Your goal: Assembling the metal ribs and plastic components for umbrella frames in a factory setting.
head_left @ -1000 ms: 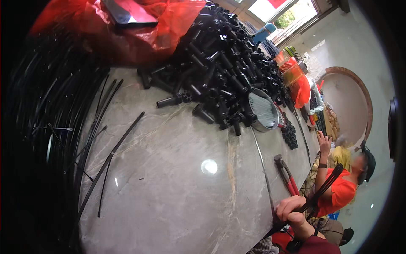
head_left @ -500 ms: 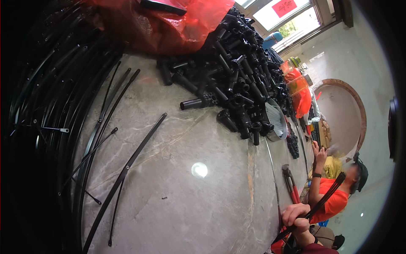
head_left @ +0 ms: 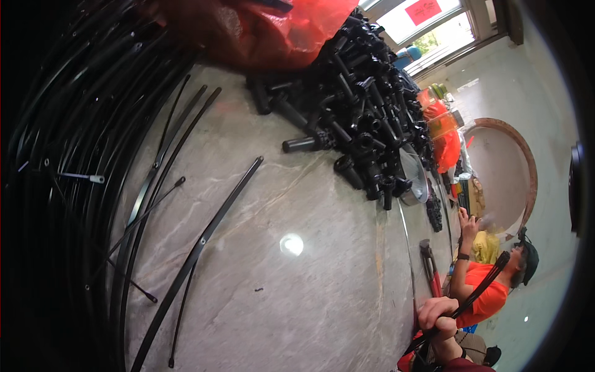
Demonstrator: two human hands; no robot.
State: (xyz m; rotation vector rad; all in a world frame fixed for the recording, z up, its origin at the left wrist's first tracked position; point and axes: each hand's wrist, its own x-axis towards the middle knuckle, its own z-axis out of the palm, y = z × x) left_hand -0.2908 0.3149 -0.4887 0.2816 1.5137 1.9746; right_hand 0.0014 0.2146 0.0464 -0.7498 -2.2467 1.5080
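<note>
At the lower right, my right hand (head_left: 439, 319) is closed round a bundle of thin black umbrella ribs (head_left: 480, 289), which slants up and to the right past the fingers. My left hand is out of view. On the grey marble-patterned table (head_left: 322, 260), loose black ribs with eyelet ends lie crossed, and a jointed rib (head_left: 203, 240) lies closest to the middle. A dense mass of more black ribs (head_left: 68, 204) fills the dark left side. Farther back is a heap of black umbrella runners (head_left: 372, 124), short tubes with notched collars.
A red plastic bag (head_left: 273, 40) bulges at the top. Red-handled pliers or cutters (head_left: 432, 270) lie by my right hand. A clear round tub (head_left: 413, 177) stands against the heap. At the right is another person in an orange shirt (head_left: 480, 297), hands raised, before a round wall frame (head_left: 532, 167).
The view has shifted slightly, so the table and the parts on it appear farther right. My right hand keeps its grip on the bundle of ribs.
</note>
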